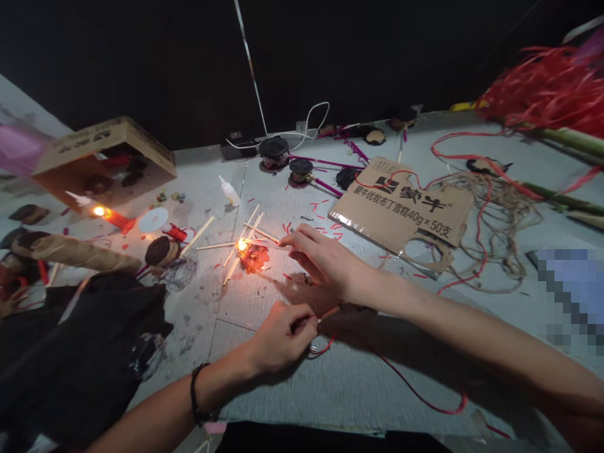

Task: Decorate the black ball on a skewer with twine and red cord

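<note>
Right hand (325, 261) near “蒙牛 40g×50支” cardboard (384, 223)

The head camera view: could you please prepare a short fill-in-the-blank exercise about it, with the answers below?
1. The left hand belongs to the arm that wears a dark ____ around the wrist.
2. The flame by the thin wooden sticks is nearer to the ____ hand.
3. On the flattened cardboard piece, the number printed after "40g ×" is ____.
4. The small bottle with a pointed tip, beyond those sticks, is ____ in colour.

Missing words: bracelet; right; 50; white.
</note>
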Tool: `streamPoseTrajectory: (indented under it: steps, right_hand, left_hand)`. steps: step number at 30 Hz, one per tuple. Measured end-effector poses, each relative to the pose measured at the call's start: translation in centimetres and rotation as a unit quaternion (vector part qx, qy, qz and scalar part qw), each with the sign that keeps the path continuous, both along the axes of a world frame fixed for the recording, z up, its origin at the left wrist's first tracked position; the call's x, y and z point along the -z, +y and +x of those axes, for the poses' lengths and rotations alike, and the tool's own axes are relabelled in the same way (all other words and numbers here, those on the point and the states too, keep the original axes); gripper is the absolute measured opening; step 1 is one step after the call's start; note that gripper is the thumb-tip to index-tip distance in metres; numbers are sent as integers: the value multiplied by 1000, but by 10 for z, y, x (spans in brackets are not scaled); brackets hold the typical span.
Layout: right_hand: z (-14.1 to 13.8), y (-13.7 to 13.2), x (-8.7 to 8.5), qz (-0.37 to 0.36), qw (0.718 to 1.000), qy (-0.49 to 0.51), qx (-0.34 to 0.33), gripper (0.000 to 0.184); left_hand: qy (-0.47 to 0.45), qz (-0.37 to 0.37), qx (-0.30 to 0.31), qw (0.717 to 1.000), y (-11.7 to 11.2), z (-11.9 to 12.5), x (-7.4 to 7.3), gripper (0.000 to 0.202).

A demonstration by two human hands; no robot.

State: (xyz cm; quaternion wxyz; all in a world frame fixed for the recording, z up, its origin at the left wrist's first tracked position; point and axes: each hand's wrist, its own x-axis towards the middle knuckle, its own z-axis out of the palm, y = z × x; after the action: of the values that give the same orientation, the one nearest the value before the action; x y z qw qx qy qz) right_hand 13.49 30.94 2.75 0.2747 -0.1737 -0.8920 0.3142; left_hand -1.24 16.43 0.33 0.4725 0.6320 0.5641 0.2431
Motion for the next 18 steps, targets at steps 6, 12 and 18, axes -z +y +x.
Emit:
streamPoseTrajectory:
  steps: [6, 12, 18]
  right_hand:
    - [1, -1, -5, -22, 1000, -1, -11, 34]
    - [-1, 0, -2, -3, 1000, 5, -2, 39]
    - [0, 0, 0, -1, 1000, 14, -10, 35]
  left_hand:
    - [-7, 3, -1, 1000, 0, 0, 0, 30]
    - [-11, 14, -2, 1000, 1, 1, -1, 32]
    - [-15, 2, -1, 1000, 1, 1, -1, 31]
